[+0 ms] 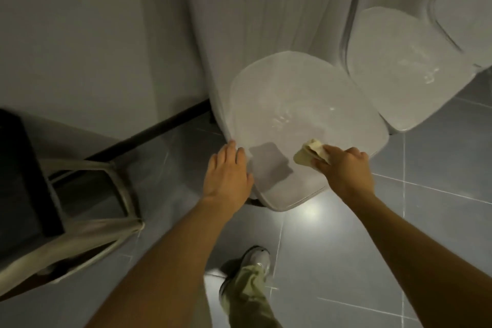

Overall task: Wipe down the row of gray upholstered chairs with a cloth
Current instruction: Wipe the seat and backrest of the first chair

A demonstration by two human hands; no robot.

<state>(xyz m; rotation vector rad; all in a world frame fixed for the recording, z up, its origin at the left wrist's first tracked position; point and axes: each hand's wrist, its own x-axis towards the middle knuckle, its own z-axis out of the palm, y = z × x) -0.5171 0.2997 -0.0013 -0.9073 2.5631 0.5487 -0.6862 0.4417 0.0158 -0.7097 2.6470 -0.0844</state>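
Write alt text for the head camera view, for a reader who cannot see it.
A person's right hand holds a folded yellowish cloth on the near gray chair seat, while the left hand rests flat on its edge. A second seat stands beside it.

text: none can be read
brands, numbers, signs: none can be read, and the shoe (257,257) at the near edge is too blurred to show any mark
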